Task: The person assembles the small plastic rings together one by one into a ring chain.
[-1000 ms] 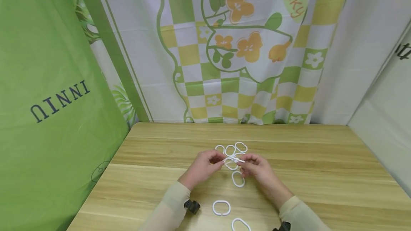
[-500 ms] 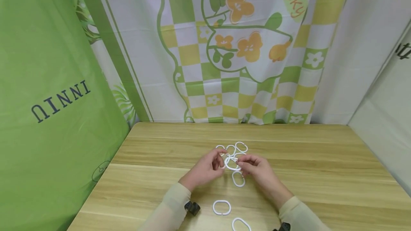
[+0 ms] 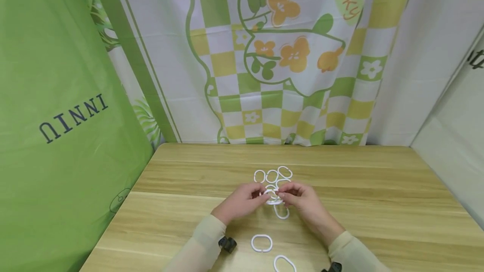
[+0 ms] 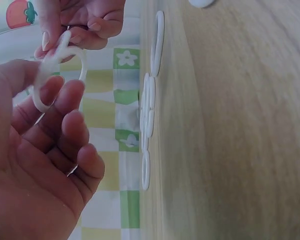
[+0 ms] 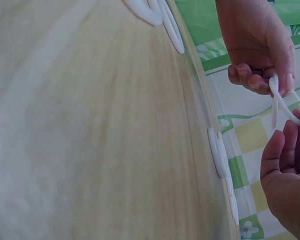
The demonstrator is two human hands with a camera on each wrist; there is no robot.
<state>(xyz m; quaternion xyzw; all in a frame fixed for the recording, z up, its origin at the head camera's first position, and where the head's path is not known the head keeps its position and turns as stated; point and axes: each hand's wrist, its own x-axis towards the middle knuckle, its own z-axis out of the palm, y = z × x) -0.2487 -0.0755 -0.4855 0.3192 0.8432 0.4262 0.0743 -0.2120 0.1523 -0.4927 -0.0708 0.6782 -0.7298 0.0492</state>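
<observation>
Between both hands, raised over the table, are white plastic C-shaped links that cross each other. My left hand pinches one link between thumb and fingers, its other fingers loosely bent. From the right, my right hand pinches another link with thumb and forefinger. In the right wrist view a link spans from one hand to the other. Fingers hide parts of these links, and I cannot tell whether they are hooked together.
Several white links lie on the wooden table just beyond the hands. One link lies under them, and an oval link and another link lie nearer the front. A patterned curtain hangs behind.
Half a second ago my left fingers were spread wider beside the links; now they have closed in and pinch one. My right hand keeps its pinch in nearly the same place.
</observation>
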